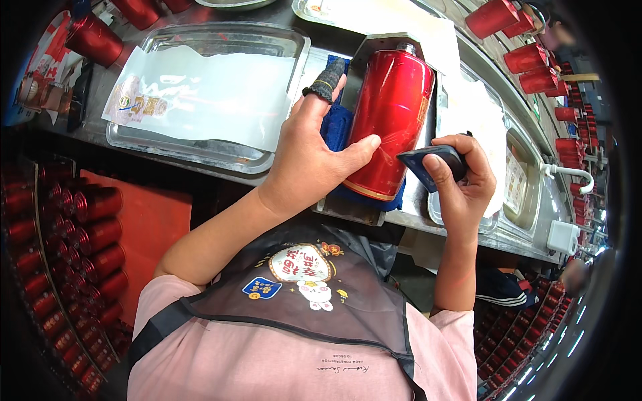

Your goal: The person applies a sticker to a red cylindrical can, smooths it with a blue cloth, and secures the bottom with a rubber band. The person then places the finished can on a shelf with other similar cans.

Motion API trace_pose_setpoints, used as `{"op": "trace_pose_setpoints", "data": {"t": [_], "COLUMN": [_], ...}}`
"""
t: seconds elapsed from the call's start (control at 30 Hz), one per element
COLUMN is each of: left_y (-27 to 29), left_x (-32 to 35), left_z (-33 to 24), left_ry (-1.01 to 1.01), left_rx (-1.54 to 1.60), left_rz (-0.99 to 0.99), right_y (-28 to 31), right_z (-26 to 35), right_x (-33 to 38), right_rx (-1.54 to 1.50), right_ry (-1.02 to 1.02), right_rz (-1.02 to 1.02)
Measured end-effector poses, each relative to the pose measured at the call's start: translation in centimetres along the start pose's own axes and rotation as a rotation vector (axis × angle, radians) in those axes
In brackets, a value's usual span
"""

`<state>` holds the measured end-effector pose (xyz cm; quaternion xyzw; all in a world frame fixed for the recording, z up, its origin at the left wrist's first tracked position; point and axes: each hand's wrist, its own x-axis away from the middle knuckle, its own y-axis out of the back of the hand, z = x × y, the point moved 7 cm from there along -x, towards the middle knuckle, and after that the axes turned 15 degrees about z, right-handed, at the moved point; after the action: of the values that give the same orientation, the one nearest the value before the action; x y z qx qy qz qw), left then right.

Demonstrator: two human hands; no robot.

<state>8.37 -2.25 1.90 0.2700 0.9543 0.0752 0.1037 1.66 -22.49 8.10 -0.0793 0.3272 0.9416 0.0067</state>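
A shiny red metal bottle (391,113) lies on its side on a blue cloth (338,127) in a metal holder at the bench, its narrow neck pointing away from me. My left hand (314,144) is spread at the bottle's left side. Its thumb rests on the red surface and its index finger, in a black finger sleeve (324,80), stretches forward over the cloth. At the bottle's lower right, my right hand (467,177) pinches a dark, flat-edged scraper (435,166) between thumb and fingers. The scraper's pointed corner is at or very near the bottle's side.
Left of the bottle, a metal tray (261,154) carries white printed sheets (207,93). Another tray with sheets (471,134) lies on the right, before a basin with a white tap (568,174). Red bottles (93,37) stand at the back left, with racks of red cylinders (97,227) below.
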Motion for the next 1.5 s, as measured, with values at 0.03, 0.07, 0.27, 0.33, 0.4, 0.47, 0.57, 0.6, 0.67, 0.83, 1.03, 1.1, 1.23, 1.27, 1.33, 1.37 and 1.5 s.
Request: {"op": "trace_pose_setpoints", "data": {"t": [0.03,0.07,0.27,0.33,0.4,0.47,0.57,0.6,0.67,0.83,1.03,1.1,1.23,1.27,1.33,1.37,1.5], "left_y": [0.0,0.1,0.2,0.4,0.3,0.1,0.1,0.1,0.3,0.6,0.6,0.6,0.4,0.3,0.1,0.0,0.2], "left_x": [0.0,0.0,-0.2,-0.1,0.0,0.0,-0.2,-0.2,-0.4,-0.9,-1.1,-1.2,-1.0,-0.9,-0.6,-0.5,-0.5], "left_z": [0.0,0.0,-0.4,-0.5,-0.3,-0.1,0.1,0.0,-0.3,-0.7,-0.7,-0.7,-0.2,-0.1,0.1,0.2,0.0], "left_ry": [0.003,-0.001,0.048,0.016,0.004,0.005,0.027,0.036,0.059,0.111,0.125,0.128,0.131,0.138,0.155,0.157,0.159], "left_rx": [0.000,-0.003,-0.065,-0.021,0.021,0.048,0.058,0.058,0.058,0.087,0.105,0.105,0.116,0.136,0.178,0.171,0.091], "left_rz": [-0.006,-0.009,0.023,0.002,0.014,0.027,0.042,0.047,0.059,0.093,0.091,0.080,0.071,0.068,0.064,0.069,0.090], "right_y": [0.0,0.0,0.0,0.0,0.0,0.0,0.0,0.0,0.0,0.0,0.0,0.0,-0.1,-0.2,-0.2,-0.1,-0.1], "right_z": [0.0,-0.1,-0.1,0.0,0.0,0.0,-0.1,-0.1,-0.1,-0.2,-0.3,-0.4,-0.2,-0.2,-0.2,-0.2,-0.3], "right_x": [0.0,0.1,-0.1,-0.1,-0.1,-0.1,-0.1,-0.1,-0.2,-0.2,-0.1,-0.1,-0.1,-0.1,-0.1,-0.1,-0.1], "right_rx": [0.002,0.005,0.009,0.007,0.004,0.000,0.004,-0.002,-0.015,-0.015,-0.020,-0.016,-0.076,-0.108,-0.096,-0.090,-0.089], "right_ry": [0.002,0.005,0.000,0.001,0.002,0.003,-0.002,-0.006,-0.014,-0.030,-0.042,-0.036,-0.019,-0.016,-0.006,-0.001,0.004], "right_rz": [-0.001,-0.003,0.011,0.012,0.011,0.006,0.017,0.018,0.018,0.024,0.024,0.024,0.035,0.038,0.040,0.041,0.037]}}
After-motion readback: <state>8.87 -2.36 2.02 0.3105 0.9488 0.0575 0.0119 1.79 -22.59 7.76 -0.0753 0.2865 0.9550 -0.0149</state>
